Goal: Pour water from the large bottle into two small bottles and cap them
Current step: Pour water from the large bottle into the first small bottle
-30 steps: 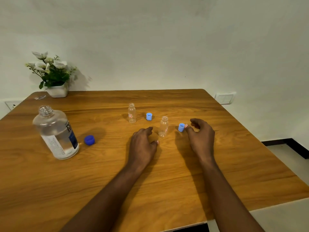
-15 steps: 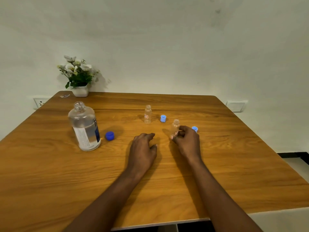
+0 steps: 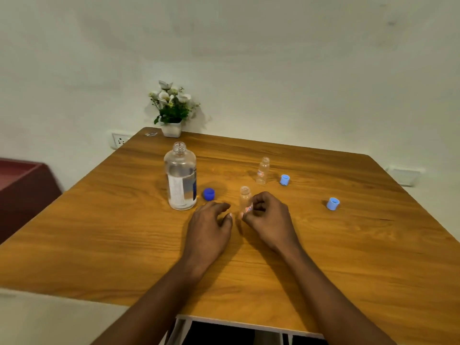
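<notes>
The large clear bottle (image 3: pixel 181 176), uncapped and partly filled with water, stands on the wooden table (image 3: pixel 124 232); its dark blue cap (image 3: pixel 208 194) lies just to its right. My right hand (image 3: pixel 270 220) grips the near small empty bottle (image 3: pixel 245 199), which stands upright. My left hand (image 3: pixel 210 229) rests beside it on the table, fingers apart, holding nothing. The second small bottle (image 3: pixel 263 170) stands farther back with a light blue cap (image 3: pixel 284 180) to its right. Another light blue cap (image 3: pixel 332 203) lies to the right of my right hand.
A white pot of flowers (image 3: pixel 172 113) stands at the table's far left corner, with a small scrap (image 3: pixel 150 133) beside it. A dark red piece of furniture (image 3: pixel 22 190) is left of the table. The table's near edge runs below my forearms.
My right hand left the light blue cap on the table and closed on the near small bottle, bringing it leftward toward the large bottle. The view swung left.
</notes>
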### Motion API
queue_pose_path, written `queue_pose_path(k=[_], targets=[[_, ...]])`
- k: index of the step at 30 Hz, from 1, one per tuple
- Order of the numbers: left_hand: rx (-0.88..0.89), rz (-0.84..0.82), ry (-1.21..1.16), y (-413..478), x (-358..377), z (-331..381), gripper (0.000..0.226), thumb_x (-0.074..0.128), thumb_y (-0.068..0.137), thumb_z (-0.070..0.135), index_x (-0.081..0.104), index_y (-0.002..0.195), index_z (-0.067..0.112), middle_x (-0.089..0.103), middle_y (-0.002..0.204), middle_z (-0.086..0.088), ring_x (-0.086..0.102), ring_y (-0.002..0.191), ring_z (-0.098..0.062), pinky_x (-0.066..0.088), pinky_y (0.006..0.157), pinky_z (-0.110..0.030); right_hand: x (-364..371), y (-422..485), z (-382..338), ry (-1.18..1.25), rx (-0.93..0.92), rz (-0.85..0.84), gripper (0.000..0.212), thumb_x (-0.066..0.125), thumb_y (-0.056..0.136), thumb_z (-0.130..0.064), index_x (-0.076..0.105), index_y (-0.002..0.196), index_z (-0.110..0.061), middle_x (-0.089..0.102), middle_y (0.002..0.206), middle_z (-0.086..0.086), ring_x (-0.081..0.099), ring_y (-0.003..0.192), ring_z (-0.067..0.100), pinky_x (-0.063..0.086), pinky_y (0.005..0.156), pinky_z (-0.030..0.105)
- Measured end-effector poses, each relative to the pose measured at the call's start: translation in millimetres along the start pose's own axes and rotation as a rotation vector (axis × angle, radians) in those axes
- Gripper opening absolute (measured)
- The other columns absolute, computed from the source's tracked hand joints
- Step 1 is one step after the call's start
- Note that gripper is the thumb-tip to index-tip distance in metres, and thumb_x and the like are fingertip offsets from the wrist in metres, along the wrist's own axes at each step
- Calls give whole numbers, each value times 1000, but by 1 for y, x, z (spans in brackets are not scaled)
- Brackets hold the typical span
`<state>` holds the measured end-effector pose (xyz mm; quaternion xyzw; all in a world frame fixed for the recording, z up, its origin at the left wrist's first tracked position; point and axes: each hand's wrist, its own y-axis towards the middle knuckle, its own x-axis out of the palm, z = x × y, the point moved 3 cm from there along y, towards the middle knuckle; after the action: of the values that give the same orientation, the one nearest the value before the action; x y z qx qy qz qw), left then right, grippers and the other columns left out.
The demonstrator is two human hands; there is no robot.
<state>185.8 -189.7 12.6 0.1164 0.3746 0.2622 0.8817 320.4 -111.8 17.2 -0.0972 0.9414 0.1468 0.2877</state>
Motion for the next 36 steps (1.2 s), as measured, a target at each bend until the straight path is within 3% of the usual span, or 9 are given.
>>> queue_pose_path(k=[3,9,15,19,22,25,33,36], targets=[[-43,53,5,-3,-19,-15,30,63,87,20,66,117,15,66,115,0,57,107,-11,39,88,-19,22,1,-17,20,-82,-54,38,77,76,-19,63,111,-20,71,104,-5,65,95,4,55,81,24],[-213,200,-6,-7,-53,-47,38,66,85,20,60,123,16,62,120,0,56,109,-14,44,90,-27,44,4,-35,-22,-205,-84,46,73,81,-20,61,126,-19,64,117,-8,55,99,-1,39,79,5],[-338,238,-38,4,-63,-69,76,76,76,28,37,141,20,42,140,-2,45,125,-20,46,99,-43,40,3,-27,16,-204,-86,41,73,83,-21,65,123,-18,68,112,-8,61,99,5,51,87,26],[-340,167,-68,16,-59,-74,92,79,72,39,28,146,20,39,147,-3,40,132,-21,42,103,-47,36,2,-25,37,-182,-95,34,73,83,-22,67,117,-19,69,104,-9,61,92,1,51,81,22],[-314,166,-101,25,-60,-73,95,81,68,43,31,145,20,45,144,-2,44,129,-19,42,102,-40,35,2,-25,30,-171,-90,37,74,82,-22,66,118,-18,66,102,-11,58,88,-1,45,77,13],[-263,163,-151,32,-59,-72,89,84,65,38,38,139,19,52,137,0,50,119,-13,44,91,-29,35,2,-24,32,-158,-89,40,75,82,-24,65,120,-18,65,104,-11,57,89,-2,43,76,10],[-189,121,-147,50,-59,-79,78,84,67,33,45,133,20,57,128,3,53,111,-9,45,83,-23,31,6,-21,89,-114,-56,37,76,81,-26,66,117,-22,66,99,-14,61,92,0,50,80,20],[-100,120,-82,58,-63,-80,81,84,68,32,42,136,21,56,130,3,51,113,-7,46,87,-23,29,8,-21,138,-104,-52,30,76,80,-24,66,108,-27,65,91,-20,62,89,-4,48,77,16]])
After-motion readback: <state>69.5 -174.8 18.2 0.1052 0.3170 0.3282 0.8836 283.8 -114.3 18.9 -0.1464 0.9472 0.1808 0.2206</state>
